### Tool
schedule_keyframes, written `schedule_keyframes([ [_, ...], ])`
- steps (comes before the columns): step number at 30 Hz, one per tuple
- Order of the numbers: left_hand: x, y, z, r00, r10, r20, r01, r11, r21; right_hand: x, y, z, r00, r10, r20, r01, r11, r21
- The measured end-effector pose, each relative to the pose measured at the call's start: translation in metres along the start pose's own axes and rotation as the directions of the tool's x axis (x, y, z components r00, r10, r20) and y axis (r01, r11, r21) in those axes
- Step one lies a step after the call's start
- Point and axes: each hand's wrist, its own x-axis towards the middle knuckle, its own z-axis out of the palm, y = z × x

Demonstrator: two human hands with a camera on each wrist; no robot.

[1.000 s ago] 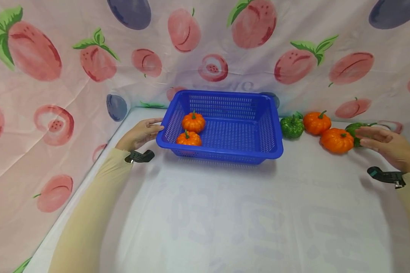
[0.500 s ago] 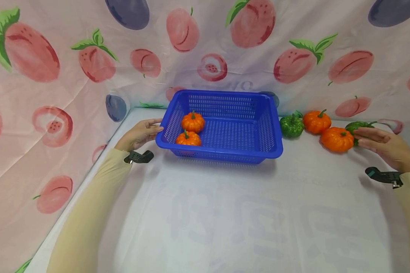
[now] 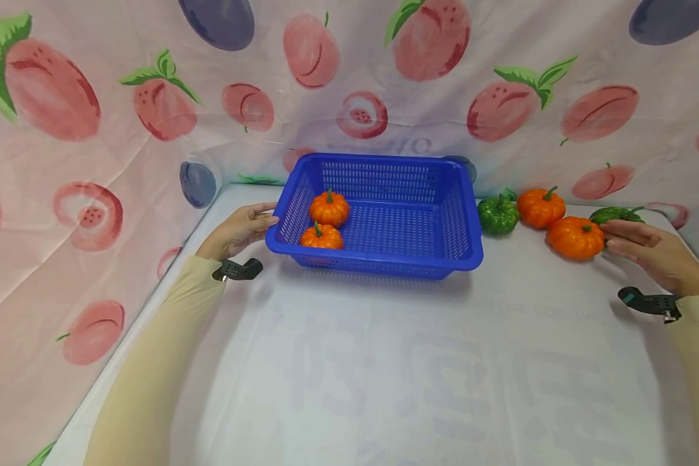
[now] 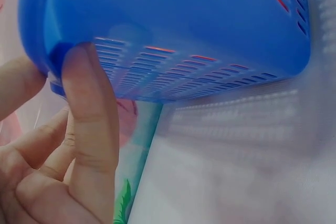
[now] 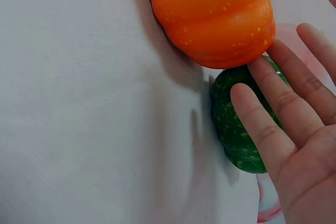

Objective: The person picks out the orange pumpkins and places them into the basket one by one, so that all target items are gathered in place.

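Observation:
My left hand [image 3: 240, 230] pinches the left rim of a blue plastic basket [image 3: 378, 259]. In the left wrist view, the thumb [image 4: 89, 124] lies against the basket's outer side under the rim, with a finger across the rim. Two small orange pumpkins [image 3: 329, 208] sit at the basket's left end. At the right, my right hand [image 3: 655, 254] has its fingers extended beside a larger orange pumpkin [image 3: 575, 238] and over a green pumpkin [image 3: 617, 214]. The right wrist view has those fingers in front of the green pumpkin [image 5: 231, 119]; whether they touch either pumpkin I cannot tell.
Another green pumpkin [image 3: 498, 215] and an orange pumpkin [image 3: 540, 208] stand between the basket and my right hand. Behind everything hangs a fruit-printed cloth [image 3: 419, 116], which also covers the left side. A white cloth [image 3: 384, 362] covers the table.
My right hand has shifted slightly left, closer to the nearest orange pumpkin. My left hand, the basket and the pumpkins stay in place.

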Motion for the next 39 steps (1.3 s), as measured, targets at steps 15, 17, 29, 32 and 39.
schedule_keyframes([
  [15, 0.000, -0.001, 0.000, 1.000, 0.012, 0.004, -0.012, 1.000, -0.021, -0.005, -0.007, 0.003, 1.000, 0.004, 0.022, -0.005, 0.999, 0.039],
  [17, 0.000, -0.001, 0.000, 1.000, 0.011, 0.005, -0.011, 1.000, -0.029, -0.006, -0.009, 0.003, 1.000, 0.003, 0.027, -0.004, 0.999, 0.047],
  [29, -0.001, -0.001, 0.001, 1.000, 0.011, 0.007, -0.011, 1.000, -0.009, -0.006, -0.009, 0.005, 0.997, 0.062, 0.036, -0.061, 0.998, -0.033],
  [32, -0.001, -0.001, 0.001, 1.000, 0.012, 0.007, -0.012, 1.000, -0.007, -0.004, -0.006, 0.005, 0.997, 0.067, 0.037, -0.065, 0.997, -0.051],
  [39, -0.001, 0.001, 0.001, 1.000, 0.003, 0.002, -0.003, 1.000, -0.017, -0.002, -0.005, 0.006, 0.991, 0.132, 0.036, -0.126, 0.983, -0.134],
])
